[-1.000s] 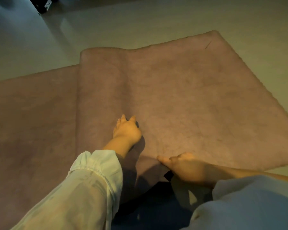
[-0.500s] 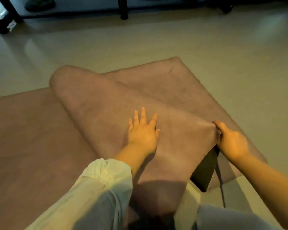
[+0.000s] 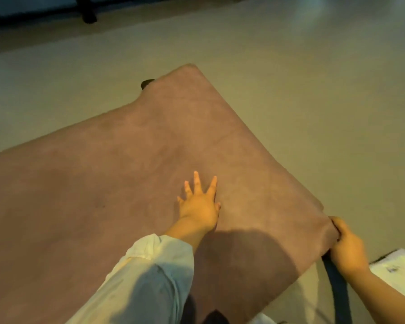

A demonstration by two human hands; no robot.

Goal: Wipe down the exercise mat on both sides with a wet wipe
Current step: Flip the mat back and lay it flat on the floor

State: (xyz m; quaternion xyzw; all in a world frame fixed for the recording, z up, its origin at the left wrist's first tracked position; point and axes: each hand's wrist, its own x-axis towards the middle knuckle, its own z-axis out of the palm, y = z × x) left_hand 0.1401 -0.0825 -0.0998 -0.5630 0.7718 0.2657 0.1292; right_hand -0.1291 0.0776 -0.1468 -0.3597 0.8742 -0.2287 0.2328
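I see the mat (image 3: 126,195) spread on the floor (image 3: 313,101). My left hand (image 3: 200,208) presses it, fingers (image 3: 197,183) splayed; my right hand (image 3: 346,249) pinches its near corner, bare floor beyond.

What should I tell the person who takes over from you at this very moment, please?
Left hand: flat on the exercise mat, fingers spread, pressing it down.
Right hand: grips the mat's near right corner, with the dark underside showing below it.
The mat lies spread on the floor, purple side up. A dark bit shows at its far edge.
No wet wipe is in view, and neither hand holds one.
Whether any side has been wiped cannot be told. Left: fetch a wipe, wipe this side, turn the mat, wipe the other.
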